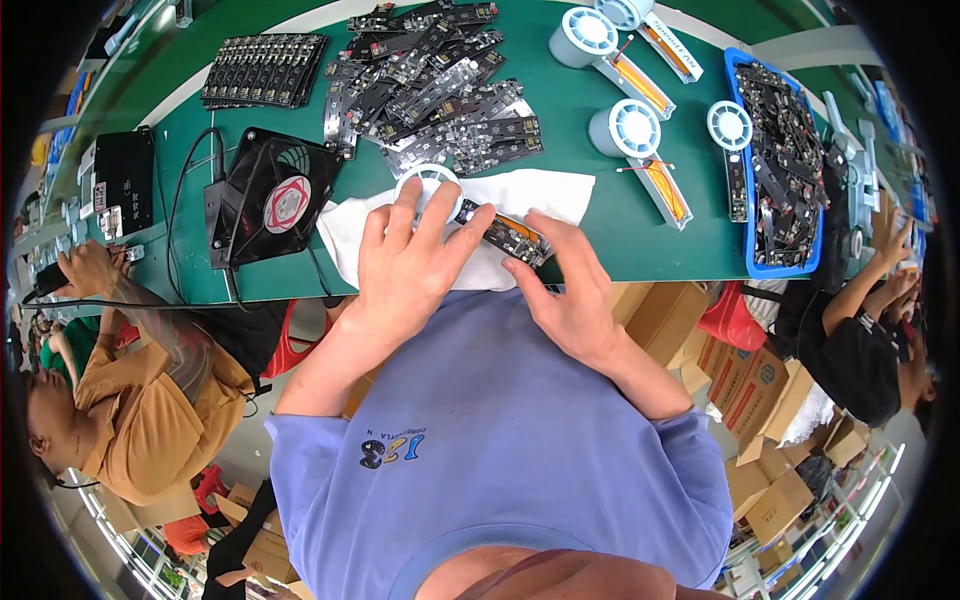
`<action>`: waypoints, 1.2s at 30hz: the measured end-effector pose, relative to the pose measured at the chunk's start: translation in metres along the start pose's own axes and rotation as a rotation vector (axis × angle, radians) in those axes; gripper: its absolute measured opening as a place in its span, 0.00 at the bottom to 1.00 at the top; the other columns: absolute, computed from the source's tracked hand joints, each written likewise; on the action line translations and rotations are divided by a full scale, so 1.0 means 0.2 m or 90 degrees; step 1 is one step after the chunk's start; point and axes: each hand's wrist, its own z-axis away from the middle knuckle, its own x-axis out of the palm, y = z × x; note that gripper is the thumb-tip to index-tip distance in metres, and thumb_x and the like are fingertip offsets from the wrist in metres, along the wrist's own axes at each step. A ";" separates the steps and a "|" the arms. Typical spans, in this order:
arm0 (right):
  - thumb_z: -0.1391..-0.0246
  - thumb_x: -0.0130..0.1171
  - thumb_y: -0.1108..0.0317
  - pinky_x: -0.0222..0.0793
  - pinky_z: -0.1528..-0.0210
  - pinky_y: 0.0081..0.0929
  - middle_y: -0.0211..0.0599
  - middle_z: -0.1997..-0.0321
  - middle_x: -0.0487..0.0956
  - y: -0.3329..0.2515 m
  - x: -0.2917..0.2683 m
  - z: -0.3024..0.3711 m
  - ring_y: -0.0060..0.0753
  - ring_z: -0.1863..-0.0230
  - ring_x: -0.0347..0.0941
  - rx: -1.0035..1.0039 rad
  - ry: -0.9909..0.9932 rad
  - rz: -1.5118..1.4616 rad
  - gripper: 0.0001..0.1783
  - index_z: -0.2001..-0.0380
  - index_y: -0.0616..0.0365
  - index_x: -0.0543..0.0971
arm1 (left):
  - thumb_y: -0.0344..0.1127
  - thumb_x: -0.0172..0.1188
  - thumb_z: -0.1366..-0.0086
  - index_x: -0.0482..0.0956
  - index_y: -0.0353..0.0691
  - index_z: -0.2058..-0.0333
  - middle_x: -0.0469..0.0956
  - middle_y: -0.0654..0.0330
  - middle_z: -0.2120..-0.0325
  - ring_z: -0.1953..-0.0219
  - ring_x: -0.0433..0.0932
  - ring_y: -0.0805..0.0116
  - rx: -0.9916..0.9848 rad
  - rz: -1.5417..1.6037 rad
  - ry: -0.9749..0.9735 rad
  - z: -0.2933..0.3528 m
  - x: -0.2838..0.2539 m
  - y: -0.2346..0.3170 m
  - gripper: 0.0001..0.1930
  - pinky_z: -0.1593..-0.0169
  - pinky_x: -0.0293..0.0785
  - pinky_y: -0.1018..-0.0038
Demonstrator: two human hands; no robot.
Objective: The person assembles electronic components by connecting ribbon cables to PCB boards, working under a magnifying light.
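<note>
Green surface (590,255): near its front edge, left grip (408,248) holds a handheld fan (428,173); right grip (578,298) curls round its circuit board (513,243), can't tell if holding. It seems not covered yet; other fans (626,128) look open too.

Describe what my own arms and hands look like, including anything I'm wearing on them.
Your left hand and right hand are both bare, with no gloves, watch or bracelets showing. The forearms are uncovered too, with no cables attached. Above them, the short, loose left sleeve and right sleeve are plain periwinkle blue, matching your shirt.
</note>
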 end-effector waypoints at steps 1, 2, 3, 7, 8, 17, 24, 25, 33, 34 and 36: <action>0.47 0.75 0.75 0.79 0.46 0.38 0.47 0.45 0.82 0.01 0.01 0.01 0.49 0.47 0.81 -0.003 0.024 -0.008 0.25 0.46 0.65 0.81 | 0.32 0.63 0.43 0.86 0.56 0.47 0.77 0.61 0.45 0.45 0.77 0.51 0.002 -0.001 -0.001 0.00 0.00 0.00 0.24 0.56 0.69 0.62; 0.48 0.75 0.76 0.80 0.46 0.37 0.47 0.46 0.83 0.01 0.01 0.01 0.49 0.47 0.82 -0.005 0.047 -0.017 0.25 0.46 0.65 0.82 | 0.32 0.63 0.43 0.85 0.57 0.46 0.76 0.61 0.45 0.45 0.77 0.51 0.000 -0.003 -0.001 0.01 0.01 0.00 0.24 0.56 0.69 0.62; 0.48 0.75 0.76 0.80 0.46 0.37 0.47 0.46 0.83 0.02 0.01 0.01 0.49 0.47 0.82 -0.005 0.049 -0.018 0.25 0.46 0.65 0.82 | 0.32 0.63 0.43 0.85 0.57 0.46 0.76 0.60 0.44 0.45 0.77 0.51 -0.002 -0.007 -0.002 0.02 0.01 -0.01 0.24 0.56 0.69 0.62; 0.47 0.73 0.76 0.78 0.48 0.41 0.47 0.49 0.82 0.03 -0.01 -0.01 0.51 0.51 0.81 -0.066 0.015 0.043 0.24 0.46 0.66 0.81 | 0.32 0.63 0.43 0.85 0.58 0.46 0.76 0.61 0.45 0.45 0.76 0.51 -0.017 0.015 0.005 0.01 0.02 0.00 0.25 0.56 0.69 0.63; 0.47 0.73 0.76 0.77 0.49 0.42 0.48 0.48 0.81 0.02 -0.02 -0.02 0.52 0.51 0.80 -0.074 0.002 0.060 0.24 0.46 0.66 0.80 | 0.33 0.63 0.43 0.85 0.58 0.46 0.77 0.61 0.45 0.45 0.77 0.51 -0.018 0.011 0.014 0.01 0.02 0.00 0.25 0.56 0.69 0.63; 0.46 0.70 0.78 0.74 0.50 0.45 0.48 0.52 0.77 -0.06 -0.12 -0.16 0.53 0.54 0.75 -0.051 -0.055 0.096 0.21 0.48 0.67 0.80 | 0.34 0.64 0.42 0.85 0.58 0.48 0.78 0.62 0.44 0.44 0.76 0.51 -0.073 0.044 0.073 0.06 0.09 0.01 0.21 0.54 0.70 0.64; 0.34 0.63 0.69 0.76 0.56 0.42 0.49 0.57 0.81 -0.04 -0.23 -0.26 0.54 0.59 0.79 0.107 -0.170 -0.016 0.15 0.48 0.65 0.81 | 0.32 0.62 0.41 0.86 0.56 0.51 0.78 0.63 0.41 0.40 0.75 0.49 -0.044 0.018 0.077 0.07 0.07 0.03 0.18 0.50 0.68 0.63; 0.33 0.63 0.68 0.76 0.58 0.41 0.49 0.57 0.82 -0.04 -0.23 -0.26 0.53 0.61 0.80 0.136 -0.189 -0.032 0.15 0.48 0.66 0.81 | 0.32 0.62 0.41 0.86 0.56 0.51 0.78 0.63 0.41 0.40 0.75 0.49 -0.044 0.018 0.078 0.07 0.08 0.03 0.18 0.50 0.68 0.63; 0.34 0.65 0.66 0.75 0.67 0.35 0.49 0.58 0.83 -0.04 -0.24 -0.28 0.44 0.66 0.80 0.155 -0.187 -0.059 0.16 0.50 0.67 0.83 | 0.38 0.76 0.44 0.85 0.55 0.57 0.78 0.65 0.43 0.40 0.74 0.52 -0.104 0.070 0.135 0.04 0.10 0.08 0.16 0.51 0.65 0.61; 0.35 0.66 0.66 0.75 0.68 0.35 0.49 0.58 0.83 -0.04 -0.24 -0.28 0.44 0.66 0.80 0.157 -0.187 -0.060 0.16 0.51 0.67 0.84 | 0.38 0.76 0.44 0.85 0.55 0.57 0.78 0.65 0.43 0.40 0.74 0.52 -0.105 0.070 0.136 0.03 0.08 0.07 0.16 0.51 0.65 0.61; 0.35 0.67 0.66 0.75 0.68 0.35 0.49 0.59 0.84 -0.04 -0.25 -0.29 0.44 0.66 0.80 0.157 -0.187 -0.060 0.16 0.51 0.67 0.84 | 0.35 0.78 0.47 0.87 0.53 0.60 0.80 0.65 0.45 0.38 0.73 0.52 -0.097 0.110 0.098 0.02 0.05 0.06 0.15 0.48 0.65 0.63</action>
